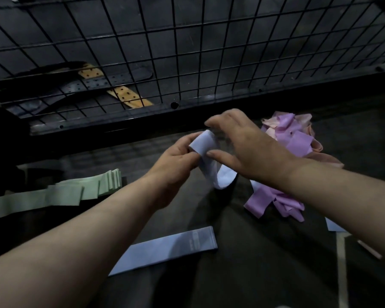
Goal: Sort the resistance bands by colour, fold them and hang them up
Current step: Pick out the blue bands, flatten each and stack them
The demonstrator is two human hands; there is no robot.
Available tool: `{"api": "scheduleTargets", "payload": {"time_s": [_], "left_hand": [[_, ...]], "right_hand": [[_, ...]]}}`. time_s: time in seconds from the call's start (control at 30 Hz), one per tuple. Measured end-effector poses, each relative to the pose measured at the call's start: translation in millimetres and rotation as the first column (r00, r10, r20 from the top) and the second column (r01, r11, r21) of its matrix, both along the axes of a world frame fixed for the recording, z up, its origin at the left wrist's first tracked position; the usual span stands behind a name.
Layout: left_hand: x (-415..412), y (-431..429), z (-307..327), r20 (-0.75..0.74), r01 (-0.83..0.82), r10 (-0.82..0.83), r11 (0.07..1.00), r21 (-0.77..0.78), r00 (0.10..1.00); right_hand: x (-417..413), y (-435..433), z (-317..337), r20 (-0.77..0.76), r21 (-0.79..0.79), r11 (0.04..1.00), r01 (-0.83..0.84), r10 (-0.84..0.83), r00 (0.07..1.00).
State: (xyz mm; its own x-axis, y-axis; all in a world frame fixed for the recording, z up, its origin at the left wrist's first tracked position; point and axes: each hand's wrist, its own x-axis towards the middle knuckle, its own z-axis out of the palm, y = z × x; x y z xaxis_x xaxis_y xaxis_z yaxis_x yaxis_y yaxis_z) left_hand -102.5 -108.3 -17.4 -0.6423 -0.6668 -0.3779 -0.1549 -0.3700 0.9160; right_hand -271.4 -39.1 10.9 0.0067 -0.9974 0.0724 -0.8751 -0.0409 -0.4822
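Head view: I hold a blue band (203, 143) on my side of the wire grid (187, 52), close in front of it. My left hand (178, 150) pinches the folded top of the band between thumb and fingers. My right hand (247, 150) is spread over the band, fingers straight, holding nothing. Its thumb is right at the band's edge; I cannot tell if it touches.

The band runs from the fold, the part nearest the grid, back toward me. Its loose loop hangs down under my right wrist. So the loose end is closer to my right hand. I think that hand should take it and bring it up to the fold.

Both my arms reach forward toward the grid, and my right hand has its back up.

Another blue band (165, 250) lies flat, farther from the grid than my hands. The green bands (76, 190) lie in a row below the grid's left part. The purple and pink heap (293, 138) sits below its right part. I see no band hanging on the grid.
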Motion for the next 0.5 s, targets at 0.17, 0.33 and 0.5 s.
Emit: {"api": "scheduleTargets", "payload": {"time_s": [0.17,0.33,0.5], "left_hand": [[-3.9,-2.2,11.9,-0.084,-0.024,0.035,0.991,0.133,0.996],[-2.1,-5.2,26.8,-0.333,0.025,0.090,0.945,0.326,0.938],[-8.0,-5.0,31.4,-0.237,0.001,0.061,0.968,0.251,0.970]], "right_hand": [[0.3,-8.7,7.9,0.034,-0.125,0.990,-0.059,0.064,0.997],[6.5,-13.4,32.5,0.292,-0.006,1.000,0.024,-0.021,0.956],[12.2,-19.0,36.8,0.298,0.047,0.996,0.075,-0.085,0.951]]}}
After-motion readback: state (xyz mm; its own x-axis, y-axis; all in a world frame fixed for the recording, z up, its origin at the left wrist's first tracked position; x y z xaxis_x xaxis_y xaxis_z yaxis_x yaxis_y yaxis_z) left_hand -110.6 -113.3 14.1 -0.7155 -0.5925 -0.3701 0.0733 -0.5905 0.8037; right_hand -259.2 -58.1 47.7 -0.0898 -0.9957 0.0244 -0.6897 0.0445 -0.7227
